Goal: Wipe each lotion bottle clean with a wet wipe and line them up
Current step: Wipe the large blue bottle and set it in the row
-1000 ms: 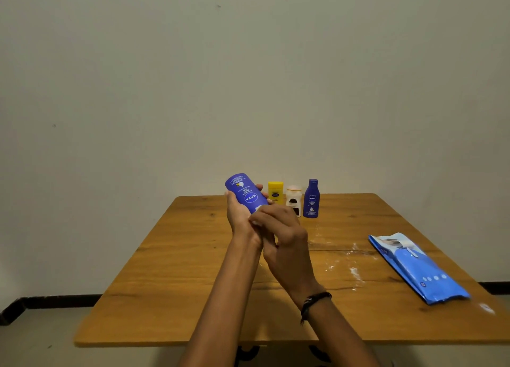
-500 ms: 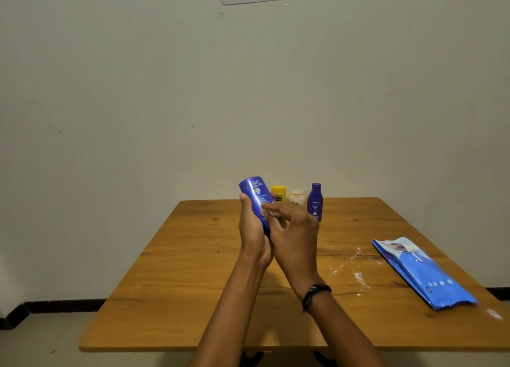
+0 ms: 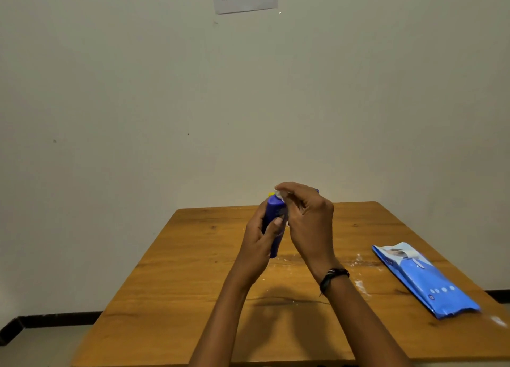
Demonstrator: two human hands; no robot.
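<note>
Wooden table (image 3: 171,297) smeared white, pale wall (image 3: 138,104), blue bottle (image 3: 274,209) held, wipes pack (image 3: 425,281)

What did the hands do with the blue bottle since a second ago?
The right hand slid its white wet wipe up to the top of the blue plastic lotion bottle, which tipped more upright. The left hand kept gripping it. The blue wipes pack stayed on the wooden table.
</note>
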